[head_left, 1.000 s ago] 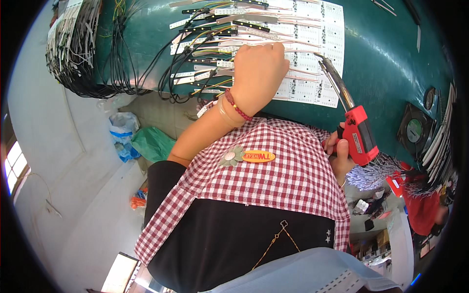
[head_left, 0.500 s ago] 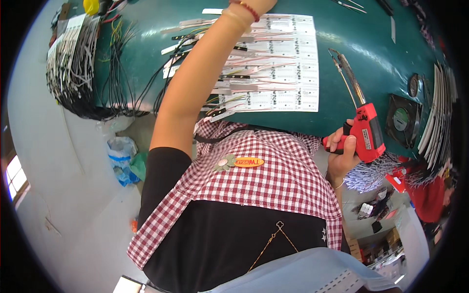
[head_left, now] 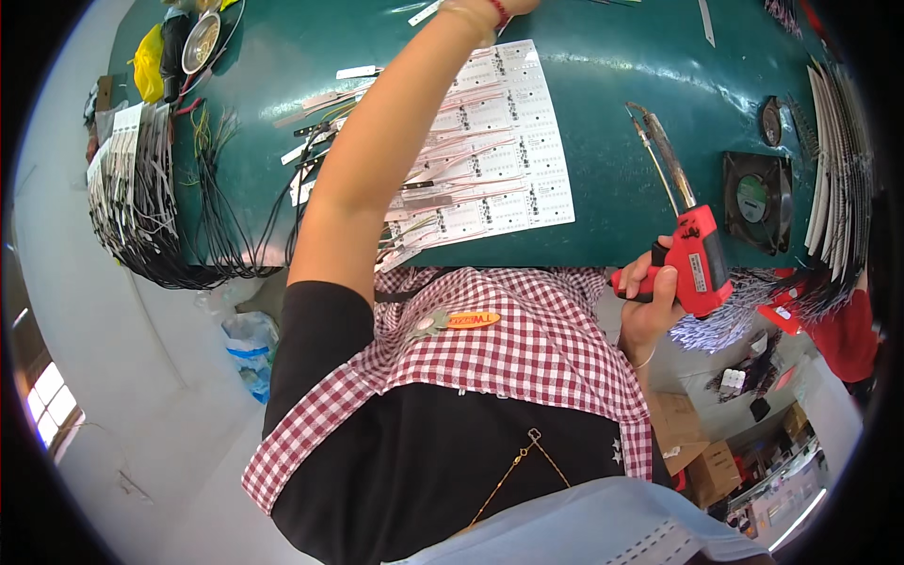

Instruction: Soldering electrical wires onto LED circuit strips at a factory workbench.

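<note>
My right hand point(head_left: 648, 311) is wrapped around the grip of a red and black soldering gun point(head_left: 702, 268), whose long metal tip points up over the green table. My left arm reaches across a panel of white circuit boards point(head_left: 541, 151) toward the far side of the table. Only the back part of my left hand point(head_left: 516, 6) shows at the upper edge, so its fingers are hidden. Thin red wires and small white and black strips with leads point(head_left: 424, 201) lie over the panel's left part, partly covered by my forearm.
A bundle of white strips with black cables point(head_left: 137, 188) hangs at the table's left edge. Behind it are a yellow bag point(head_left: 148, 64) and a small metal bowl point(head_left: 201, 43). A black fan point(head_left: 756, 201) and a stack of pale strips point(head_left: 841, 169) lie at the right.
The whole view has turned and shifted, so the panel appears further left and tilted. My left arm still reaches far across, and my right hand keeps its grip on the soldering gun.
</note>
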A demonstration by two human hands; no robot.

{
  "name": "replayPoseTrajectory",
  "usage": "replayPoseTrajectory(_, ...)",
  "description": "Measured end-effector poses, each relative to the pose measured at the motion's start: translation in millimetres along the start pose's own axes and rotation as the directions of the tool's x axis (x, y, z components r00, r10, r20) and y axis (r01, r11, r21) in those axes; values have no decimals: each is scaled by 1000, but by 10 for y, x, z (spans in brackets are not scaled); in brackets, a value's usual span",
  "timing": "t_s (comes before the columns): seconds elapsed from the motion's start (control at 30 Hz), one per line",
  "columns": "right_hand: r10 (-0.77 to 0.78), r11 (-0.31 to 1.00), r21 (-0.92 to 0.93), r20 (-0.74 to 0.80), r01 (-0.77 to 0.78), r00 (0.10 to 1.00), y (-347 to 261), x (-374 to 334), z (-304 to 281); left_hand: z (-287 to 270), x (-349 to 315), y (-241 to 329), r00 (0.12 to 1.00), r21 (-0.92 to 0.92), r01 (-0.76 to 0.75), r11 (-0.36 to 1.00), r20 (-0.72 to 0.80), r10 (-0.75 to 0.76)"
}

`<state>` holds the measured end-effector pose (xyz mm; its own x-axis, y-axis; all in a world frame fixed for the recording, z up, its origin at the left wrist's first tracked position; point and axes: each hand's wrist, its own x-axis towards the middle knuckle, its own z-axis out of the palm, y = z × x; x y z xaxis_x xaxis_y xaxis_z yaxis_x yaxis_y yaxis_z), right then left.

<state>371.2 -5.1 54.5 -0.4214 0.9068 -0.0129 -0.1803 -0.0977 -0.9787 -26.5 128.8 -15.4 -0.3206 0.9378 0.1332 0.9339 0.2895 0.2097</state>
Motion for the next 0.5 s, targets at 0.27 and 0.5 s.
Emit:
replayPoseTrajectory(0.27,44,999,34,-40,-42,998,-5,131,-46,-752,-577,435,990,-838,121,532,66,-121)
replayPoseTrajectory(0.5,-1,999,37,-70,3,998,2,138,-112,-742,-622,69,972,128,-130,983,-181,153)
